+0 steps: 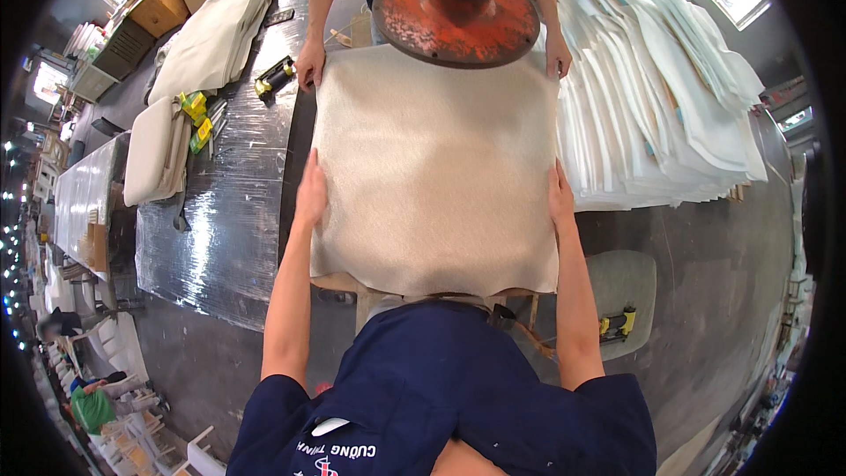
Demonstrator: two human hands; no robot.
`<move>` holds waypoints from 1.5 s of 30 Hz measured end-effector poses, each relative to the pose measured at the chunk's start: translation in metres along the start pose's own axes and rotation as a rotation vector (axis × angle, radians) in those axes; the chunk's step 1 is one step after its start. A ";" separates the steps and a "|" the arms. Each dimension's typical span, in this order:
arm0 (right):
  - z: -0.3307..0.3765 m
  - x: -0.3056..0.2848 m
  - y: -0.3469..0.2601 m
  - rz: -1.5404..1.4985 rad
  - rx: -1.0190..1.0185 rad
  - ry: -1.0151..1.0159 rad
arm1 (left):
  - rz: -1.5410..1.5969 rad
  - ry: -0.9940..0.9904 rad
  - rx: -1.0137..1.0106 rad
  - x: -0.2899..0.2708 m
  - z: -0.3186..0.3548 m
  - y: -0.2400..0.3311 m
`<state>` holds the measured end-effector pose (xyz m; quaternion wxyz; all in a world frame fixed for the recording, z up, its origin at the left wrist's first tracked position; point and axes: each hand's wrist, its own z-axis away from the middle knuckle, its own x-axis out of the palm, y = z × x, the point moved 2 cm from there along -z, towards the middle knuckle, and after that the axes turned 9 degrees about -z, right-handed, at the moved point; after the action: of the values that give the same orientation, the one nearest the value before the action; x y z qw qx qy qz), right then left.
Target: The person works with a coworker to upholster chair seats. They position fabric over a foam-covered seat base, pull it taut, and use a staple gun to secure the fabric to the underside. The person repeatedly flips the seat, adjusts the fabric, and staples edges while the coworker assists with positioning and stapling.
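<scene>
A square piece of beige fabric [436, 176] lies spread in front of me over a pad or board that its drape mostly hides. My left hand [310, 190] grips its left edge, fingers pointing away from me. On the opposite edge my right hand [561, 197] holds it the same way. Across from me, a co-worker's hands, one at the far left corner [310, 62] and one at the far right corner [558, 55], take hold of the same fabric. Above its far edge hangs a round press plate [456, 18] with worn red paint.
Stacked white foam sheets [643, 97] stand on the right. To the left, a plastic-wrapped table [229, 203] carries a staple gun [274, 79], padded seat pieces [157, 152] and folded beige fabric [211, 40]. Another staple gun [617, 324] lies by my right arm.
</scene>
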<state>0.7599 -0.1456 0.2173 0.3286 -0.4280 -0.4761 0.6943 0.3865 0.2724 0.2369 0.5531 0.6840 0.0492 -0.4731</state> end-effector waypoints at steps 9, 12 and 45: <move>0.003 -0.005 0.018 -0.123 0.158 0.000 | -0.035 -0.030 -0.075 0.000 -0.003 0.010; 0.005 -0.002 0.018 -0.171 0.152 0.013 | 0.014 -0.039 -0.070 0.000 -0.004 0.008; 0.017 -0.004 0.022 -0.204 0.168 0.079 | 0.026 -0.001 0.036 0.011 -0.006 0.003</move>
<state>0.7452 -0.1630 0.2013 0.4506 -0.3752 -0.4440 0.6775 0.3983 0.2711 0.2313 0.5468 0.6942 0.0314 -0.4671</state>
